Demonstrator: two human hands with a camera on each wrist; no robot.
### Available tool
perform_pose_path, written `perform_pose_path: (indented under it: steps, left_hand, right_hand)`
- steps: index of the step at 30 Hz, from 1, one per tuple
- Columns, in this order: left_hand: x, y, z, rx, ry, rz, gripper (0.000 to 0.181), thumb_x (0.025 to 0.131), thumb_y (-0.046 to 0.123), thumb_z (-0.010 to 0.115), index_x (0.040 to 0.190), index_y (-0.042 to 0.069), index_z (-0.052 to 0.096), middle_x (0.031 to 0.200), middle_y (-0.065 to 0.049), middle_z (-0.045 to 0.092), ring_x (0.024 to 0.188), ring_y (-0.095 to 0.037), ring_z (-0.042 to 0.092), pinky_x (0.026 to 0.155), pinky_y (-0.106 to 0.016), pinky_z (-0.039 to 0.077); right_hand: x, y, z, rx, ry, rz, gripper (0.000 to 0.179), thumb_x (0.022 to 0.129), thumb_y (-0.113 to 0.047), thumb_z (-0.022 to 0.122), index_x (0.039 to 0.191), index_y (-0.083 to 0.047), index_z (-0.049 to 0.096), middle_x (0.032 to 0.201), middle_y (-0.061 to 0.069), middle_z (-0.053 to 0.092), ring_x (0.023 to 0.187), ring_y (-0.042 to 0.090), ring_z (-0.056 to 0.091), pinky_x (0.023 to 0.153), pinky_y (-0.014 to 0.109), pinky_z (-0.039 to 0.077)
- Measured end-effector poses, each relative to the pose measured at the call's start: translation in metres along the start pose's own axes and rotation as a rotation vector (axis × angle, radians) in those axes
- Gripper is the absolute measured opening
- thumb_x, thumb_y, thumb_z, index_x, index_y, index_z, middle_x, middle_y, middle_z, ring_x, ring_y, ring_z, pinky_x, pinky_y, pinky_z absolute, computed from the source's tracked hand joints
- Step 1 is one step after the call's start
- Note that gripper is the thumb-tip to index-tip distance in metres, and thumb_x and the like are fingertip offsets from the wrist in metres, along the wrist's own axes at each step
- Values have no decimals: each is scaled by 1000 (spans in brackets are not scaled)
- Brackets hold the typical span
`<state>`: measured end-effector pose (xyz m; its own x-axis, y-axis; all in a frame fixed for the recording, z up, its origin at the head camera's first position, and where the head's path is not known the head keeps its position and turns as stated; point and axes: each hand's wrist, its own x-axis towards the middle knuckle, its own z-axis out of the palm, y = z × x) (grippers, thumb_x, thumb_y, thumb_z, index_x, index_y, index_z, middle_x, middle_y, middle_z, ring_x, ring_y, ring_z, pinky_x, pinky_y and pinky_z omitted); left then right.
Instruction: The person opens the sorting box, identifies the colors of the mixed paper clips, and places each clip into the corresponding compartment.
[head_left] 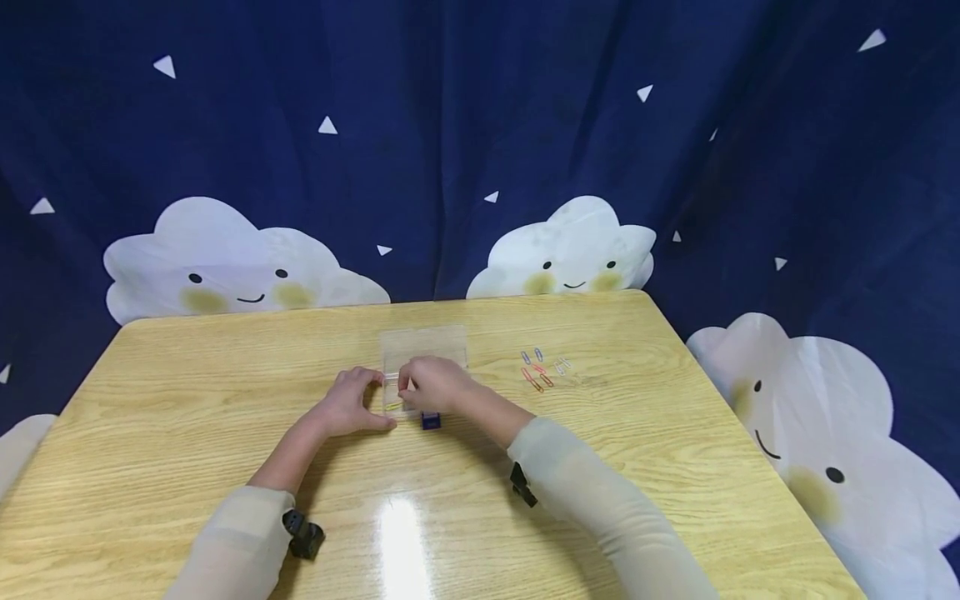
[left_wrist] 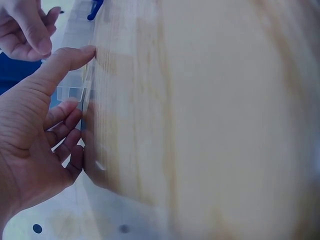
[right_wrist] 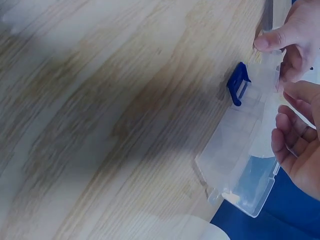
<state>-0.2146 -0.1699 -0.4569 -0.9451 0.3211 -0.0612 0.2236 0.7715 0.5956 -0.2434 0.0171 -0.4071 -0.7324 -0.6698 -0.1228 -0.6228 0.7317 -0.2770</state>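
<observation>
A clear plastic box (head_left: 423,340) with compartments lies on the table, its lid laid back. My left hand (head_left: 348,406) grips the box's left end, thumb at the near edge and fingers round the far side. Over the left compartments is my right hand (head_left: 437,383), thumb and index fingertips close together; I cannot tell whether a small thing is between them. Yellow paper clips (head_left: 393,407) lie in the left compartment, just under those fingertips. A blue latch (right_wrist: 239,82) sits on the box's front edge.
To the right of the box, loose paper clips lie on the wooden table (head_left: 637,467): blue ones (head_left: 538,355), several red ones (head_left: 536,381) and white ones (head_left: 561,365). Behind the table's far edge hangs a dark blue curtain (head_left: 450,150) with clouds.
</observation>
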Motion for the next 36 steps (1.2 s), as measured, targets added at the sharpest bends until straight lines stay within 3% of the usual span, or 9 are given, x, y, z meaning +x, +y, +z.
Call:
perform_pose_path:
  steps: [10,36]
  left_hand:
    - [0,0,1,19,18,0,72,67,38,81,120,0,51,123,-19,50,113,-37,40,94,-51,38]
    - [0,1,0,13,16,10,74,65,37,81,121,-1,51,123,-19,50,114,-37,40,97,-51,37]
  right_hand:
    - [-9,15,-6,-27,34,25,12,89,-24,60,93,-16,68,79,-4,59,69,8,50,61,22,40]
    - [-41,74,-21,-8,140,120,11,86,-21,63,90,-13,70,69,-3,56,64,10,48,60,25,40]
